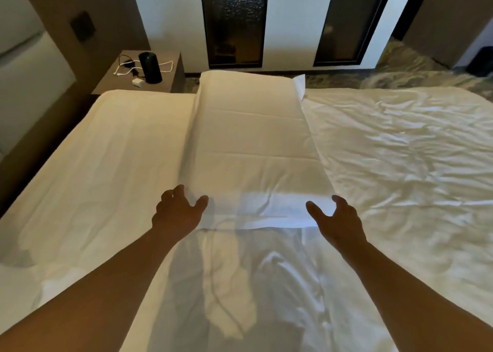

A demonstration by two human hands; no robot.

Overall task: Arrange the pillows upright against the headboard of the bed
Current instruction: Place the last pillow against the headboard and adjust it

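Note:
A long white pillow [250, 143] lies flat across the white bed [400, 151], its far end reaching past the mattress edge. My left hand [177, 210] is at the pillow's near left corner, fingers spread, thumb close to the fabric. At the near right corner my right hand [337, 218] is spread the same way, fingertips at the pillow's edge. Neither hand has closed on it. The headboard [34, 66] is the padded panel on the wall at the left. A smooth white sheet [106, 151] covers the bed between the pillow and that wall.
A brown nightstand [170, 71] at the far left corner holds a black cylinder speaker [150, 67], white cables and a charger. Dark glass panels stand in the white wall behind. Patterned carpet shows at the far right. The duvet on the right is crumpled.

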